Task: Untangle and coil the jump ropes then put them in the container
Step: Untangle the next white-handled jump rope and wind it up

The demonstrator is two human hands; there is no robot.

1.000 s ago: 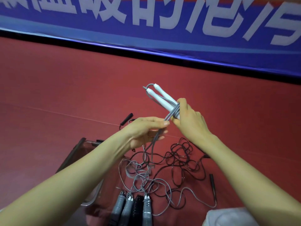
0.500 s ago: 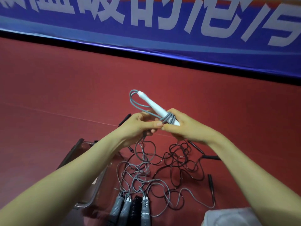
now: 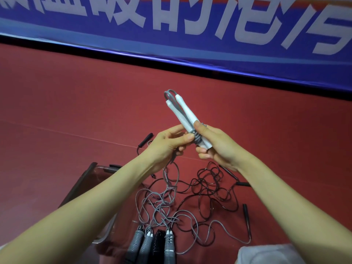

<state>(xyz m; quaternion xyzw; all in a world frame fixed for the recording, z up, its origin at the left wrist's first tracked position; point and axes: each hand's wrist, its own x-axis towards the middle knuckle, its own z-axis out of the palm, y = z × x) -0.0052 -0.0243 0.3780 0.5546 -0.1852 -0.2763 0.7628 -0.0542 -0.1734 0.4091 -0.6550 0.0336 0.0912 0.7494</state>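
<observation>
While my right hand (image 3: pixel 219 147) grips the two white handles (image 3: pixel 185 113), tips toward 11 o'clock, my left hand (image 3: pixel 165 147) pinches the grey rope (image 3: pixel 197 140) wound round them. At 7 o'clock, the clear container (image 3: pixel 82 184) is half hidden by my forearm; I cannot tell its contents. Coiled ropes (image 3: pixel 150 244) lie just beside it, below the loose tangle (image 3: pixel 190 197).

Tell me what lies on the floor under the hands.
A tangle of grey and black jump ropes lies there, with four coiled ropes nearer. The left forearm covers part of the clear container beside it.
</observation>
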